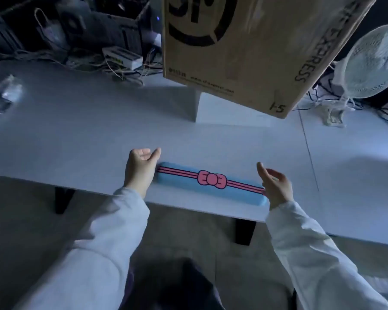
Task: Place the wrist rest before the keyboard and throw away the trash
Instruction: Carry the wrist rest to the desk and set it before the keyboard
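Note:
A blue wrist rest [188,189] with pink stripes and a pink bow lies flat on the white table [76,135], close to its front edge. My left hand [141,168] is at the rest's left end, fingers apart, touching or just beside it. At the right end, my right hand [274,186] is held edge-on with fingers spread, next to the rest. A crumpled clear plastic wrapper [6,93] lies at the table's far left. No keyboard is visible; a white box-like object [222,113] sits behind, partly hidden by a cardboard box.
A large brown cardboard box [240,45] with black print looms at the top centre. A white fan [374,63] stands at the right. Tangled cables and a power strip [123,57] line the back edge. A second table [356,164] adjoins on the right.

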Tool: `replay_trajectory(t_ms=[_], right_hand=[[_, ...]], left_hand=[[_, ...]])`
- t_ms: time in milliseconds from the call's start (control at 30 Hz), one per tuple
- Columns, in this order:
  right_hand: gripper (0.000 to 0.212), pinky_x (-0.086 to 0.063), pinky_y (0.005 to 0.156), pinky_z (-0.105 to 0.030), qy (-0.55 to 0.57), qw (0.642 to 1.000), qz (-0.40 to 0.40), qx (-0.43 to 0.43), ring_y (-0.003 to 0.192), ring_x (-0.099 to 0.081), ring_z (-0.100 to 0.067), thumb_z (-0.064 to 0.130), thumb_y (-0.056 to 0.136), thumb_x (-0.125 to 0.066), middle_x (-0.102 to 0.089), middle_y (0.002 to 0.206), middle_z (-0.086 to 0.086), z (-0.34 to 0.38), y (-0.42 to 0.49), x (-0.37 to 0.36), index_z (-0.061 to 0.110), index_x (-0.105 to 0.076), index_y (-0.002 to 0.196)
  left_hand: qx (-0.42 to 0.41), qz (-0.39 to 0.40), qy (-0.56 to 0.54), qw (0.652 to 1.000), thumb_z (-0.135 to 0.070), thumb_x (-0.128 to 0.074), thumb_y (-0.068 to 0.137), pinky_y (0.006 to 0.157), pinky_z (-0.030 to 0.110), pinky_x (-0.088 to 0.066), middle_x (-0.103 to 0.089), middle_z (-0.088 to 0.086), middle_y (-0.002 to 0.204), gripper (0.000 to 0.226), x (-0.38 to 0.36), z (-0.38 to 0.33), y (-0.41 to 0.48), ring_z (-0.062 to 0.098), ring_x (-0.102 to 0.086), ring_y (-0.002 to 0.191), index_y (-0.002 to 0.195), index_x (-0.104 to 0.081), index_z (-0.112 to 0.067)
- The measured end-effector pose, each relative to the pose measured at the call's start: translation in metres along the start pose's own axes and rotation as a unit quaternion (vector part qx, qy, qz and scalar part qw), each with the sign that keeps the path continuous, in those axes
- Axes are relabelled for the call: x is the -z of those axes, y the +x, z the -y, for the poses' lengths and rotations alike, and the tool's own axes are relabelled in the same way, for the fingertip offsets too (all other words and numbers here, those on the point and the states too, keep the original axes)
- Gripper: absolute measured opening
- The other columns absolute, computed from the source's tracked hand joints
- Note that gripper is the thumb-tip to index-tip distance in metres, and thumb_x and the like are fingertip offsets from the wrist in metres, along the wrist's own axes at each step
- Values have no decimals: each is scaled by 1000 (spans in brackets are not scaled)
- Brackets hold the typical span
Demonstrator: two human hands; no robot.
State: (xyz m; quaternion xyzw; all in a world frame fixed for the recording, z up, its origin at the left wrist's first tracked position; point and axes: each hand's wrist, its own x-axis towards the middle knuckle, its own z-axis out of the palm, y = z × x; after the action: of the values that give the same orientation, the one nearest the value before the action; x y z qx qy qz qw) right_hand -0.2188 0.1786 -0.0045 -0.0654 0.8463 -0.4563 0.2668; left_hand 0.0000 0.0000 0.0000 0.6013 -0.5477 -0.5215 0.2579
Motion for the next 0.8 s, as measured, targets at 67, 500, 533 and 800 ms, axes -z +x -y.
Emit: replay_trajectory(t_ms=[67,500,533,800], right_hand=[[46,-41,66,-20,-15,999,-3,-31,82,-44,-19,58,58,-67,-48,66,-2,-10,12,1,16,-58,76],[75,-39,105,-41,-146,964,-44,-218,119,-48,-38,57,63,-69,-58,123,-22,-66,68,-17,10,-58,120],[75,-39,105,-41,-147,964,-45,-217,119,-48,-38,57,62,-69,-58,122,-22,-67,69,-18,11,-58,119],[61,-43,93,-38,-143,965,-8,-222,108,-53,-36,48,69,-69,-60,107,-20,-62,84,-15,1,-62,108]], left_hand=[[32,5,40,999,-35,-60,83,97,28,-37,-57,15,132,56,-8,14,2,27,-53,123,126,-50,-1],[141,-19,163,976,-46,-68,72,109,43,-34,-49,21,140,79,-62,69,43,34,-41,133,135,-44,-5],[145,-21,170,974,-48,-68,71,108,44,-35,-50,22,138,79,-63,69,43,36,-41,132,132,-46,-4],[166,-23,86,982,-35,-75,70,102,39,-38,-54,13,127,67,-62,74,55,31,-48,123,122,-47,-4]])
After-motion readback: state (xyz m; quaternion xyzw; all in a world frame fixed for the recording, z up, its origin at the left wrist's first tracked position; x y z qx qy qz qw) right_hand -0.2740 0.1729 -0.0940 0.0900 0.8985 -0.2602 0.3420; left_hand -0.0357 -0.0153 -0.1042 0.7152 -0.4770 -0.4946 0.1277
